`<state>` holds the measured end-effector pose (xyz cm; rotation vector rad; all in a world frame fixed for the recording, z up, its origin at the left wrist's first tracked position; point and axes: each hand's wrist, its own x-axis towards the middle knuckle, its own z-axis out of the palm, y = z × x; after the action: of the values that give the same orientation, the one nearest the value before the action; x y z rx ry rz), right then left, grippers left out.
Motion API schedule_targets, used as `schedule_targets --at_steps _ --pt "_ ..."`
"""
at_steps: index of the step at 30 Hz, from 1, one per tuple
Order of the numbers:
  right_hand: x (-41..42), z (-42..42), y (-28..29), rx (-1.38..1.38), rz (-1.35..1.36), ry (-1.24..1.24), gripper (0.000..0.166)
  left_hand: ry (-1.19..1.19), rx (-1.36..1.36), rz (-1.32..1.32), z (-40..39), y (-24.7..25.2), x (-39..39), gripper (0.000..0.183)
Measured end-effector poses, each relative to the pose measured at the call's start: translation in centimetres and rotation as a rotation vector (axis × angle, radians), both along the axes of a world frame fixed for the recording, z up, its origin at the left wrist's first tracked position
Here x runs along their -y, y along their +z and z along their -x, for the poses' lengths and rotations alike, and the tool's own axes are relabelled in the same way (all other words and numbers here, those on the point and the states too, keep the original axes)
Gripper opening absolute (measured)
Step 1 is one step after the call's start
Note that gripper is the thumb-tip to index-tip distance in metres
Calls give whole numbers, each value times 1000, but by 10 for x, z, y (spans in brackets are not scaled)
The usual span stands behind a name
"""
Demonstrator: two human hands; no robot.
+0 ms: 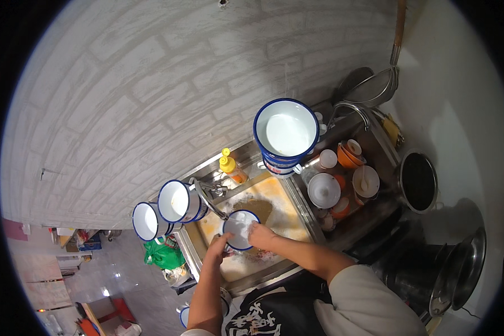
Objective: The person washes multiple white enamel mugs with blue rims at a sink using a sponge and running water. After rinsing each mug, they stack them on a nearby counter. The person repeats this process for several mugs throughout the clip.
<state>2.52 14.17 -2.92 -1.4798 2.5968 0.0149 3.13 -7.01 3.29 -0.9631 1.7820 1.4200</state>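
A white enamel pot with a blue rim (236,238) is held tilted over the left sink basin, its mouth towards me. My left hand (219,247) grips it at its lower left side. My right hand (261,236) reaches over the right rim with curled fingers; whether they pinch the rim or a scrubber is hidden. Below lies cloudy, foamy water in the stainless steel sink (313,218). The curved faucet (210,203) ends right at the pot's upper left rim.
Stacked enamel pots (285,126) stand behind the basins, and more enamel pots (174,201) at the left edge. A yellow-capped bottle (234,168) is near the wall. Bowls (324,191) crowd the right basin, with a second faucet (353,107) above. A metal pot (418,180) sits far right.
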Motion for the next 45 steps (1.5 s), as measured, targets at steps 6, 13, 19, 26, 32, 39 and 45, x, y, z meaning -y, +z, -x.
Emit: schedule_targets --at_steps 6,13,19,26,32,39,45 --pt "30 -10 14 289 416 -280 14 620 -501 -59 -32 -6 -30 83" --pt "68 -20 28 739 737 -683 17 555 -510 -178 -28 -18 -44 60" --pt "-12 0 -31 -107 447 38 21 43 -76 -92 9 11 -5 78" --pt "51 -10 28 822 338 -542 22 280 -384 -68 -15 -26 -35 63" --pt "-6 -5 3 143 49 42 16 43 -92 -187 9 10 -4 80" --pt "45 -14 52 902 542 -467 18 335 -480 -110 -24 -41 -20 71" --pt "-1 3 -10 -15 95 71 15 14 -148 -264 4 8 -13 70"
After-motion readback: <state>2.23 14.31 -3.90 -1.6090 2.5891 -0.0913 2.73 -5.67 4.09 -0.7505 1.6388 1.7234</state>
